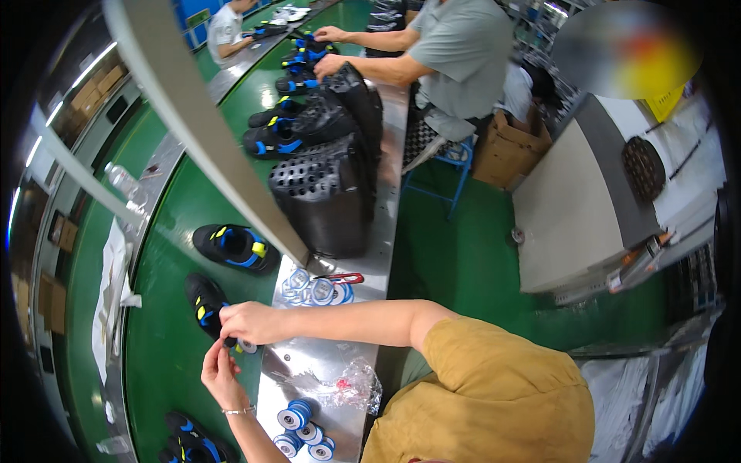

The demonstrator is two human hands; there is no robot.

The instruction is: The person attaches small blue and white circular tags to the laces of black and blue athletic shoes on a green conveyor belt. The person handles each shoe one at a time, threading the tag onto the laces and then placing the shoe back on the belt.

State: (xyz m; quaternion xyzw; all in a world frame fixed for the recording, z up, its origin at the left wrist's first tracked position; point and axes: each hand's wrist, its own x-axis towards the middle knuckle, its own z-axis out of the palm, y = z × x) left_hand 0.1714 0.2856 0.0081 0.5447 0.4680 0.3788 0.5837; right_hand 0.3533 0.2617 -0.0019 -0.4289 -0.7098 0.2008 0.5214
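My right hand (253, 322) reaches in over the toe-to-heel line of a black shoe (203, 302) with blue and yellow-green parts. Its fingers are pinched together. Just below it, my left hand (221, 376), with a bracelet at the wrist, is also pinched, and the two sets of fingertips nearly meet. Whatever they hold is too small to make out. Beside the fingertips sits a blue-and-white spool (247, 346), partly covered by my right hand. Another black shoe (235, 248) rests farther along the green belt (166, 309).
Blue-and-white spools (297, 417) stand on the metal ledge, near crumpled clear plastic (359, 386). Flat round pieces (322, 291) and a red-handled tool (343, 278) lie by the post (208, 147). Black perforated containers (320, 193) stand beyond; a co-worker (463, 58) handles shoes there.
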